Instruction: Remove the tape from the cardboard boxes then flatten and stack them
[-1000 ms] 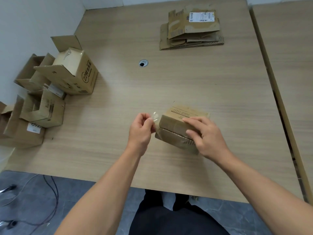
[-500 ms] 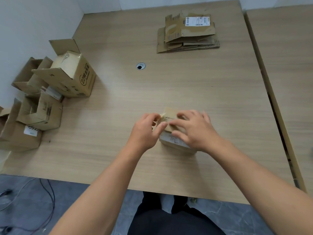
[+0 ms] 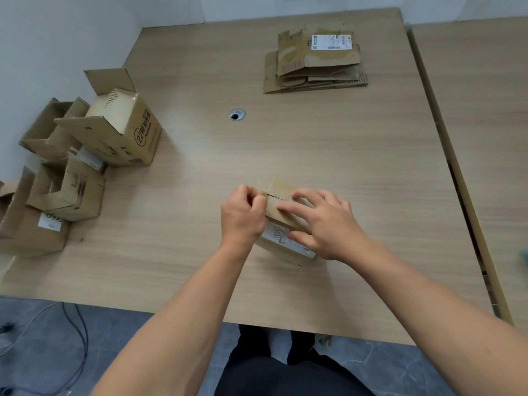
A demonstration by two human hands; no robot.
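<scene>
Clock positions are read on the head view, 12 o'clock being the far edge of the light wood-grain bench [image 3: 314, 144]. The left hand [image 3: 243, 215] is shown with its fingers curled tight, thumb and forefinger pinched together at the 9 o'clock upper corner of a small brown cardboard box [image 3: 281, 191]. Whether tape or a cardboard edge is caught in the pinch cannot be made out. The right hand [image 3: 328, 224] is laid from 3 o'clock over the same box, its fingers spread and nearly straight across the top face, the thumb set lower against the near face. The box is seen on the bench at the centre of the view, slightly toward 6 o'clock. A white printed label [image 3: 275, 235] on its near face is partly covered by both hands, and its print is too small to be read. The 3 o'clock side of the box is hidden under the right hand. A stack of flattened brown cardboard boxes [image 3: 314, 64] is placed at 1 o'clock, well apart from the hands. A cluster of open, unflattened brown cardboard boxes [image 3: 120, 132] is gathered at 9 o'clock beside the white wall [image 3: 43, 38], its outermost members cut off by the frame. A round metal-rimmed cable hole [image 3: 237, 114] is seen at 11 o'clock of the held box. A second bench [image 3: 491, 110] is cut off at 3 o'clock.
</scene>
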